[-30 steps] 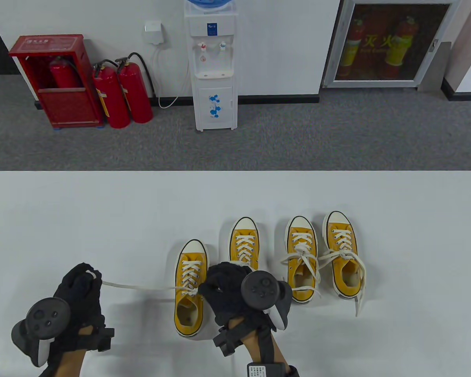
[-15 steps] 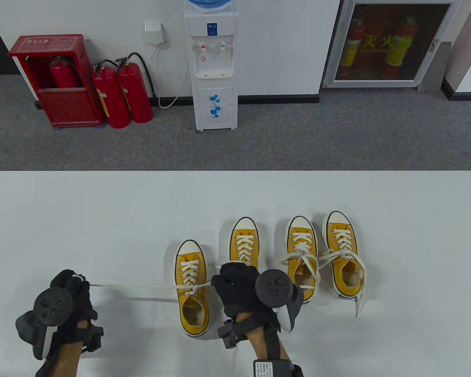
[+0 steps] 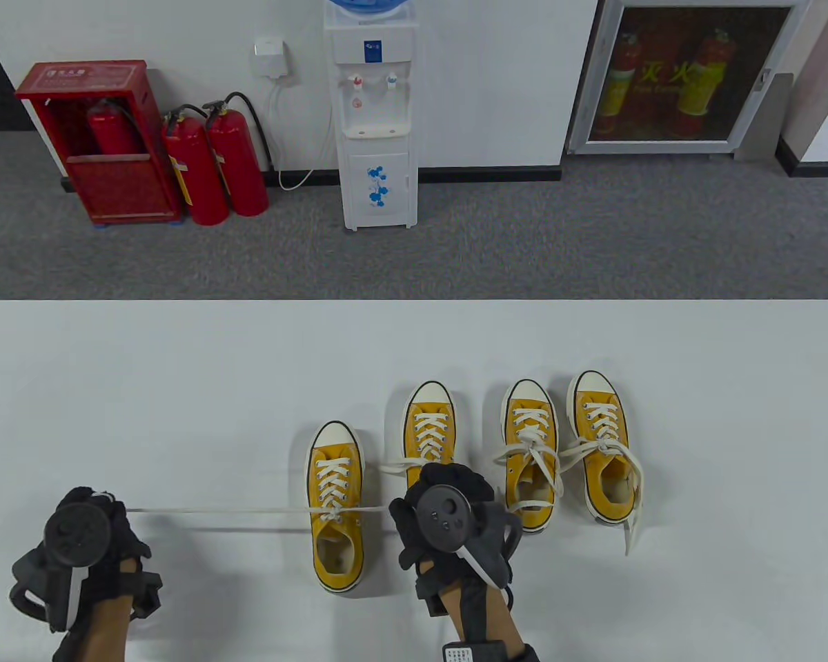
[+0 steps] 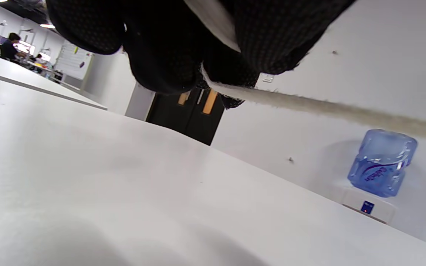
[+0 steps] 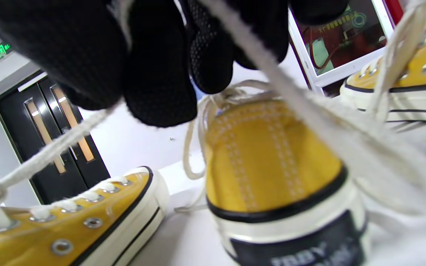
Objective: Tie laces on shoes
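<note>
The left hand (image 3: pixel 86 545) sits low at the near left of the worktop (image 3: pixel 179 386), its fingers curled tight round one end of a white lace (image 3: pixel 214 511). The right hand (image 3: pixel 448 517) is just right of the nearest shoe (image 3: pixel 336 507), fingers bent over the lace's other end. Between the two hands the lace runs taut and nearly level, straight across the shoe's top eyelets, at right angles to the shoe's length.

That shoe, yellow canvas with a white toe cap, lies lengthwise away from the person, toe to the far side, heel opening nearest. Three more yellow shoes point the same way: a second shoe (image 3: pixel 429 427) just behind the right hand, and a pair (image 3: pixel 566 448) further right with loose laces trailing on the worktop.

The left wrist view shows what the table view hides: the lace pinched under the gloved fingertips (image 4: pixel 161 55) and leaving them as a tight, fuzzy line. The right wrist view shows the strand passing beneath the right fingers (image 5: pixel 157 74) down to a small knot at the near shoe's eyelets, plus the second shoe's heel patch.
</note>
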Available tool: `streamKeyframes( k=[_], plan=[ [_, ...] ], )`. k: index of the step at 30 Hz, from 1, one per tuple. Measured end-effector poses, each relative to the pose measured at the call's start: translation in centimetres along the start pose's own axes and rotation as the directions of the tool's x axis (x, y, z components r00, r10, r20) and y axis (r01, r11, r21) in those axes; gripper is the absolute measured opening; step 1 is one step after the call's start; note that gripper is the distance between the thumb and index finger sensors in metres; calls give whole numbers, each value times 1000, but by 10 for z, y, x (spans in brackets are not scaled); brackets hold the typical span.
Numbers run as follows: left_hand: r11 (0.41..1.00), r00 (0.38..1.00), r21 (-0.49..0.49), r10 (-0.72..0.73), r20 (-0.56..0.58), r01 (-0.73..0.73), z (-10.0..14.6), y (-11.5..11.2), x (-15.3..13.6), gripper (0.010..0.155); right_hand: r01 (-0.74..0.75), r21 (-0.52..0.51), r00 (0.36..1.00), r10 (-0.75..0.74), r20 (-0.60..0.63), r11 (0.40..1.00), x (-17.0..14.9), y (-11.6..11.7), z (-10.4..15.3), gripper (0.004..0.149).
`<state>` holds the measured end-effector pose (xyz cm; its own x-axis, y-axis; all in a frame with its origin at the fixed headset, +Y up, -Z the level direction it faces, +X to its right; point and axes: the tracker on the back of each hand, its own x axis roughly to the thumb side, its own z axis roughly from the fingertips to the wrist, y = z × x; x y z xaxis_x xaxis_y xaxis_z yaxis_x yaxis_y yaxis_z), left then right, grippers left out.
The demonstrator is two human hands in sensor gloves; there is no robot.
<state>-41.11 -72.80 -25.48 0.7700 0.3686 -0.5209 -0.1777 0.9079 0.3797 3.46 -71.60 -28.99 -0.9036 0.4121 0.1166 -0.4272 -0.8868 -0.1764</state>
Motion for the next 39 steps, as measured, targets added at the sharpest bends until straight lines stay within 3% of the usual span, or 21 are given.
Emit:
streamKeyframes(
  k=[4, 8, 11, 16, 20, 25, 27, 33, 39],
  plan=[
    [1000, 1000, -19, 13, -11, -13, -1, -2, -1, 44, 31, 6, 999, -31, 9, 999, -2, 0, 1, 38],
    [999, 999, -24, 47, 1, -47, 0, 1, -2, 45, 253, 14, 966, -254, 57, 967, -4, -7, 2, 39],
    [998, 997, -20, 66, 28, -66, 2, 3, 1, 45, 440, 36, 894, -441, 73, 897, -2, -12, 2, 39],
    [995, 991, -17, 96, 91, -95, 7, 6, 10, 46, 671, 155, 729, -683, 34, 725, 8, -7, -6, 42],
    [993, 984, -23, 121, 130, -119, 10, 8, 15, 46, 805, 300, 557, -826, -85, 512, 16, 9, -15, 46],
    [986, 972, -44, 164, 168, -159, 13, 9, 20, 46, 864, 403, 400, -896, -190, 301, 23, 29, -23, 48],
    [983, 966, -61, 181, 184, -172, 14, 9, 22, 46, 867, 435, 362, -907, -214, 243, 27, 35, -25, 49],
    [960, 927, -120, 276, 255, -253, 20, 9, 30, 46, 879, 439, 301, -932, -203, 187, 34, 45, -26, 49],
    [890, 826, -240, 451, 338, -388, 29, 16, 45, 47, 876, 392, 371, -912, -175, 281, 28, 45, -25, 50]
  ],
)
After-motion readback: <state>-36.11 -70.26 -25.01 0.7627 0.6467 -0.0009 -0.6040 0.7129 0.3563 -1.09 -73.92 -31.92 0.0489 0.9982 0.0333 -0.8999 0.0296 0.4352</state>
